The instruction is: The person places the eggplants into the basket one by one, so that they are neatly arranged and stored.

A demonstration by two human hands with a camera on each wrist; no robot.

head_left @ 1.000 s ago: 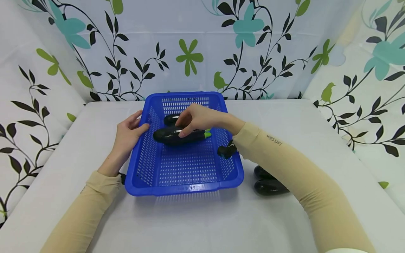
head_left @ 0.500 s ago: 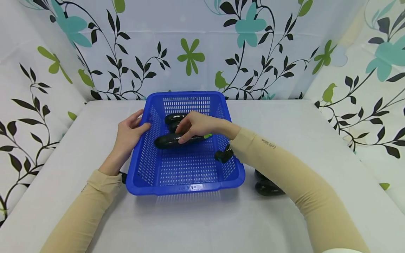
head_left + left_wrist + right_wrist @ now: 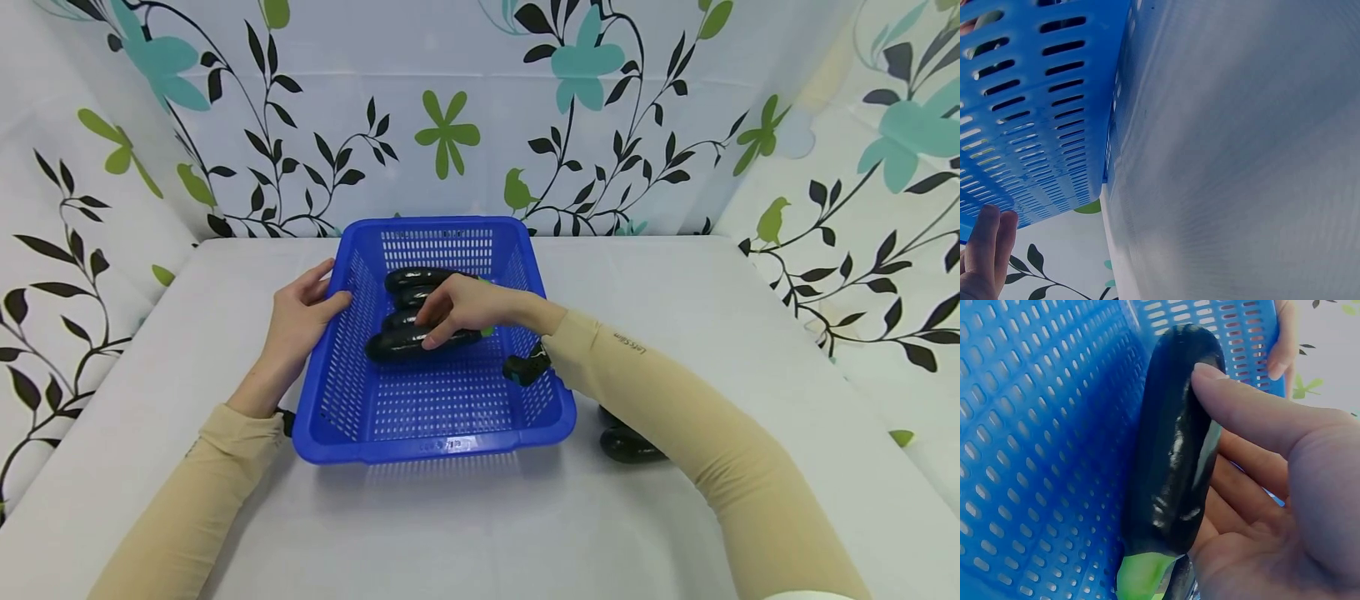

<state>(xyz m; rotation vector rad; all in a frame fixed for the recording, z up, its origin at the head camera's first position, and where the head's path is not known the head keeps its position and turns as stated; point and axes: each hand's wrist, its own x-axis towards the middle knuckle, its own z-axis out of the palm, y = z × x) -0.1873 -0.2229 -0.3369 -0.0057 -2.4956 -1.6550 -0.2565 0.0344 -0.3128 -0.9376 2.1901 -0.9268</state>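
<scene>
My left hand [image 3: 294,323] grips the left rim of a blue plastic basket [image 3: 352,452], thumb over the rim and fingers outside. In the left wrist view, fingertips [image 3: 986,240] touch the slotted basket wall. My right hand [image 3: 471,305] is inside the basket, holding a glossy dark eggplant [image 3: 396,345] between thumb and fingers. The right wrist view shows this eggplant [image 3: 1172,444] lengthwise, its green stem [image 3: 1141,576] toward the camera. Behind it several more eggplants [image 3: 420,277] lie side by side, partly hidden by my right hand.
On the white table [image 3: 480,533] right of the basket lie more eggplants [image 3: 628,446], partly covered by my right forearm. A patterned curtain [image 3: 450,50] hangs behind and at both sides. A black wrist camera [image 3: 525,368] on my right wrist sits over the basket's right side.
My right hand has lowered the eggplant slightly toward the near side of the basket, uncovering more of the eggplants behind it. The left hand keeps its grip on the rim.
</scene>
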